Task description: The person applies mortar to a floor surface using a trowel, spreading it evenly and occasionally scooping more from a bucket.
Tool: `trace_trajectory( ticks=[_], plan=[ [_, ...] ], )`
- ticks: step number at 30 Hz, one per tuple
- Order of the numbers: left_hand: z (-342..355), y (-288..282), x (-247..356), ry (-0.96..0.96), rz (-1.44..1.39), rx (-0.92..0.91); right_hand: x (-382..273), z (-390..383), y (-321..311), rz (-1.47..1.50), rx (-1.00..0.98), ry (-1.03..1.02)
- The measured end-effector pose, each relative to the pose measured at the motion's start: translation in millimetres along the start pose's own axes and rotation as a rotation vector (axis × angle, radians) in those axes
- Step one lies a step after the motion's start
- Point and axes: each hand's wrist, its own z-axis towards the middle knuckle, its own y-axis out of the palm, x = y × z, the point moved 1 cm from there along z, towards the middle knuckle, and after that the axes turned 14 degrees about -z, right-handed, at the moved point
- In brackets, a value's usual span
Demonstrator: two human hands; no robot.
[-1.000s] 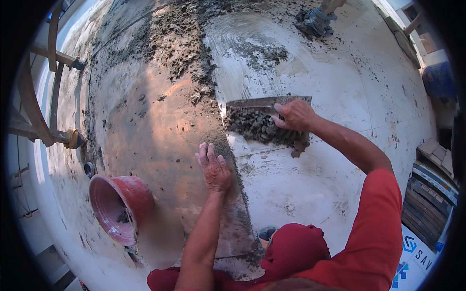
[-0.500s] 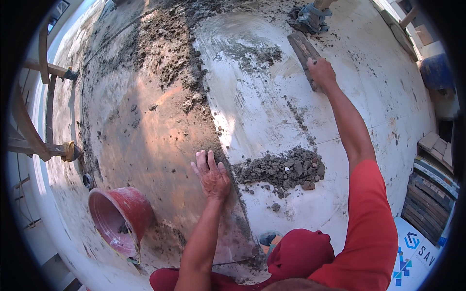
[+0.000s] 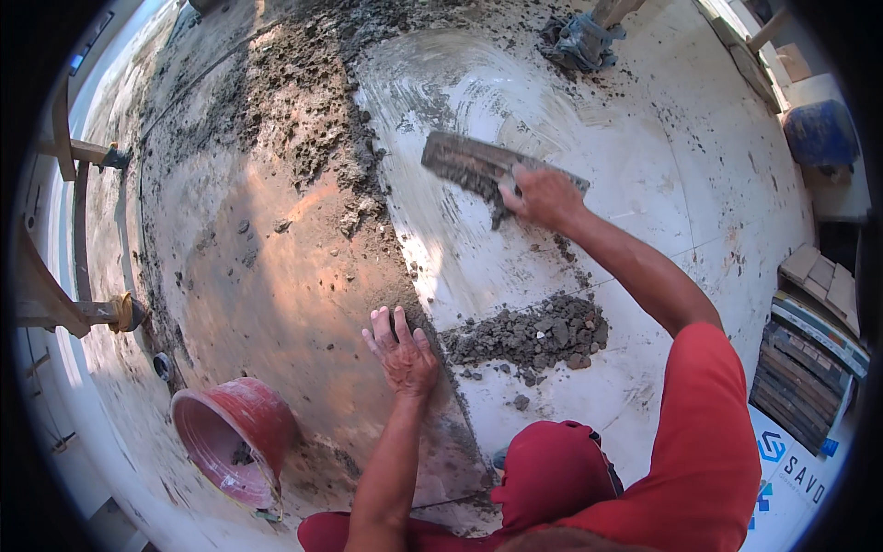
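Observation:
My right hand (image 3: pixel 549 197) is closed around the handle of a long, mortar-caked float (image 3: pixel 460 156). The float lies aslant across the pale tiled floor (image 3: pixel 644 221), with grey mortar crumbs (image 3: pixel 498 213) along its near edge. Nearer to me, a heap of damp grey mortar (image 3: pixel 529 333) rests on the tiles. My left hand (image 3: pixel 405 354) is laid palm down, fingers spread, on the brownish, mortar-dusted strip (image 3: pixel 303 276) beside the tiles. It holds nothing.
A red bucket (image 3: pixel 276 423) lies tipped at the lower left, some mortar inside. Wooden supports (image 3: pixel 87 317) stand at the left edge. Loose mortar (image 3: pixel 303 110) covers the far strip. A crumpled grey-blue cloth (image 3: pixel 579 43) lies far off. Stacked boxes (image 3: pixel 800 368) and a blue drum (image 3: pixel 821 133) stand right.
My right hand has swept the float leftward and turned it from nearly lengthwise to crosswise, gathering mortar crumbs along its edge. My left hand has stayed in place on the floor.

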Motion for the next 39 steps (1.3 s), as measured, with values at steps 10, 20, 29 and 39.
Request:
trace_trajectory(
  ticks=[10,20,29,39],
  plan=[
    [0.0,0.5,-5.7,0.007,-0.003,-0.021,92.3,96.7,-10.6,0.029,0.084,0.576],
    [-1.5,0.0,-8.0,0.008,-0.023,-0.019,-74.8,283.8,-29.9,0.215,0.256,0.392],
    [-4.0,3.2,-17.2,0.016,-0.052,-0.019,-163.8,300.6,-37.1,0.057,0.296,-0.328],
    [-5.4,2.1,-21.3,0.064,-0.282,0.234,-160.9,170.2,-32.5,-0.143,0.14,-0.559]
  ],
)
